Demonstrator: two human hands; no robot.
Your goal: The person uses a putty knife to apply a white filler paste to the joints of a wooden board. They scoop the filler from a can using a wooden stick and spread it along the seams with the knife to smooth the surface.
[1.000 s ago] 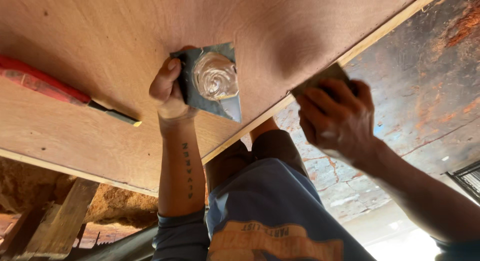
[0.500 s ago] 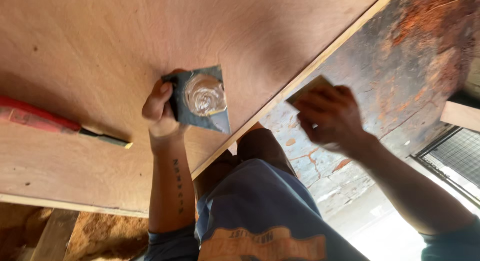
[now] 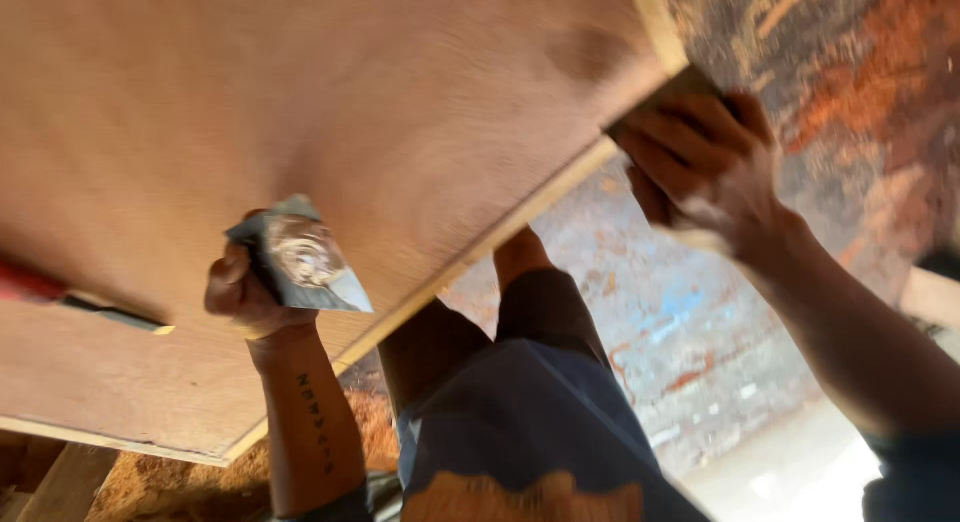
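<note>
A large brown plywood board [image 3: 350, 112] fills the upper left of the head view. My left hand [image 3: 238, 294] rests on it near its lower edge, shut on a wide metal scraper blade [image 3: 305, 260] that carries a pale blob of filler. My right hand [image 3: 700, 157] is at the board's right edge, fingers closed over a small flat dark piece [image 3: 690, 82]; blur hides what it is. My knee and blue shorts [image 3: 520, 422] show below the board.
A red-handled screwdriver [image 3: 60, 294] lies on the board at far left. The stained, paint-marked floor [image 3: 680, 312] lies beyond the board's edge. Sawdust [image 3: 180, 482] and a wooden block [image 3: 45, 482] sit at the lower left.
My right hand has slid up along the board's edge toward the top right. My left hand with the scraper sits lower and further left in the view. The picture is more blurred.
</note>
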